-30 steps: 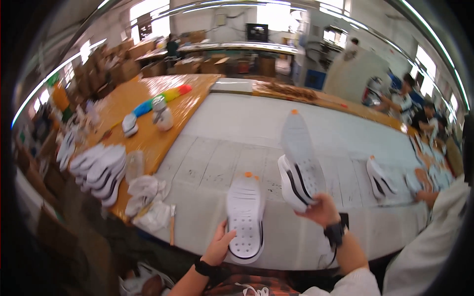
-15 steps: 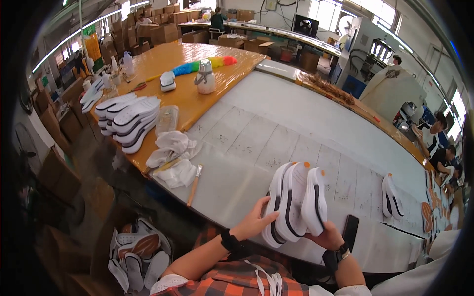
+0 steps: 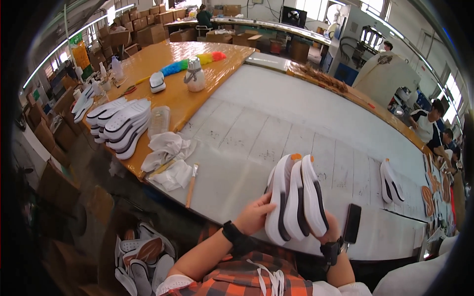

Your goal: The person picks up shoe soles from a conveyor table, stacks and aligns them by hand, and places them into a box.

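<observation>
A pair of white soles (image 3: 296, 197) with dark grooves is held pressed together, on edge, just above the near rim of the white table (image 3: 276, 113). The left hand (image 3: 254, 214) is cupped against the left sole, fingers closed round its side; the right hand (image 3: 330, 232) is mostly hidden behind the right sole, its fingers wrapped under the heel end, so how tightly it is closed cannot be told. The step in hand appears to be the matching of two soles into a pair. A steady two-handed hold is called for next, so that the soles are kept aligned toe to toe. A dark phone (image 3: 352, 223) lies on the table just right of the right hand and should be cleared. Another sole pair (image 3: 391, 181) lies further right. To the far left, a stack of soles (image 3: 121, 123) rests on the orange bench (image 3: 212, 59), with white cloths (image 3: 168, 153) and a brush (image 3: 191, 178) near it.
</observation>
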`<state>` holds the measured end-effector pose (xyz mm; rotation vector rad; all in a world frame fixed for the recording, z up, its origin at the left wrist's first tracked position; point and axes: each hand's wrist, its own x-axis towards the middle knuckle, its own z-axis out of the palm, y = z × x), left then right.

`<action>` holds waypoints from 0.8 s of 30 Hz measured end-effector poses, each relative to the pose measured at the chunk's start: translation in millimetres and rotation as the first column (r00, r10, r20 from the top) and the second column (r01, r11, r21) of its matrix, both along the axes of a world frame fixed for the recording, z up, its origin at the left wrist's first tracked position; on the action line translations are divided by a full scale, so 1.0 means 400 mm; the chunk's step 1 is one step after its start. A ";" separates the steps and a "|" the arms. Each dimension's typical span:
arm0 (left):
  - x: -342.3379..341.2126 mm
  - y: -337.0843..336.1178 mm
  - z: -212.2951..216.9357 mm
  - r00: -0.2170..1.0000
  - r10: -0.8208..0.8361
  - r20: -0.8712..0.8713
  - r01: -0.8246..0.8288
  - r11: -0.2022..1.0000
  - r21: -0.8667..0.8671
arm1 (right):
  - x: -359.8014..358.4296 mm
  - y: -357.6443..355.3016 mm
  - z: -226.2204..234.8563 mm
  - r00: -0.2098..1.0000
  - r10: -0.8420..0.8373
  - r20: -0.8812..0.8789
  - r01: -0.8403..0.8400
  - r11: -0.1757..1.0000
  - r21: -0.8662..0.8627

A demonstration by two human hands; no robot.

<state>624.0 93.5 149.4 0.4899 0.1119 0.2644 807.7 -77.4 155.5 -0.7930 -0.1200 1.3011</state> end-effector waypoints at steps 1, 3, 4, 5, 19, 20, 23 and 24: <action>0.005 -0.002 0.012 1.000 0.006 -0.020 -0.004 0.995 0.096 | -0.009 -0.017 -0.001 1.000 -0.018 0.011 0.018 0.999 0.041; 0.001 -0.003 0.031 1.000 -0.025 0.000 0.024 0.973 0.229 | 0.030 -0.050 -0.070 0.997 0.036 0.074 -0.043 0.995 0.089; -0.014 -0.006 0.041 0.999 0.030 -0.017 -0.022 0.931 0.366 | 0.016 -0.040 -0.064 0.999 0.051 0.013 -0.053 0.991 0.121; -0.026 -0.002 0.061 1.000 0.018 -0.019 -0.009 0.924 0.383 | -0.003 -0.027 -0.053 0.997 0.069 -0.045 -0.061 0.986 0.158; -0.212 0.030 0.154 0.949 0.291 0.119 -0.201 0.271 0.941 | -0.160 0.017 0.026 0.965 0.207 0.161 -0.236 0.953 0.188; -0.217 0.032 0.151 0.943 0.327 0.068 -0.187 0.349 0.918 | -0.174 0.038 0.066 0.936 0.234 0.264 -0.277 0.951 0.137; -0.236 0.068 0.132 0.955 0.297 -0.014 -0.204 0.688 0.696 | -0.242 0.107 0.137 0.761 0.285 0.583 -0.439 0.888 0.140; -0.261 0.086 0.104 0.958 0.269 -0.097 -0.161 0.789 0.593 | -0.254 0.125 0.157 0.567 0.234 0.790 -0.568 0.806 0.169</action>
